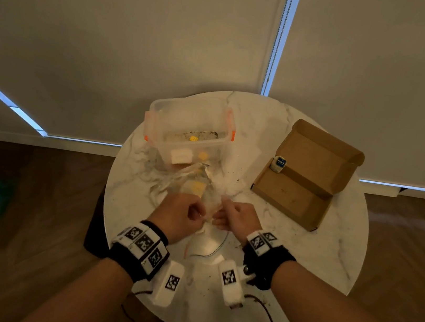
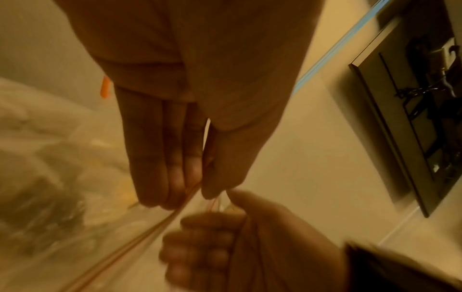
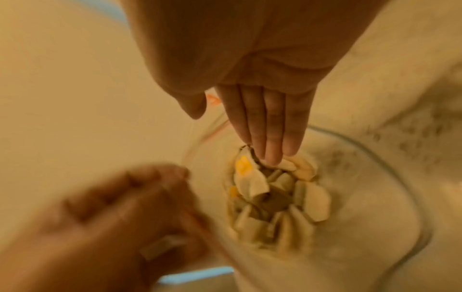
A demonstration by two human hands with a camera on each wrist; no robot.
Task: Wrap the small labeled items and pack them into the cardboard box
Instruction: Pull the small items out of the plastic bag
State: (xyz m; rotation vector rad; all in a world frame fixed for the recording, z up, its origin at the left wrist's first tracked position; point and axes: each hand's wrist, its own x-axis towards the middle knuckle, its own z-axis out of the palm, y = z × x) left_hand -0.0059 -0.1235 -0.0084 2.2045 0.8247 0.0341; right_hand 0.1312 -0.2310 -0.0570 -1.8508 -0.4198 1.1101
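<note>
The round table (image 1: 301, 257) looks like glossy white marble. The box (image 1: 311, 173) is matt brown cardboard, and the container (image 1: 191, 127) is clear plastic.

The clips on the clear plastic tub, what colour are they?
Orange clips on the clear tub, best in the head view.

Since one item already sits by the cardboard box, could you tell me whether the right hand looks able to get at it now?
Probably not at once: the right hand pinches the clear plastic bag together with the left hand. The table between it and the blue-labeled item looks open.
</note>
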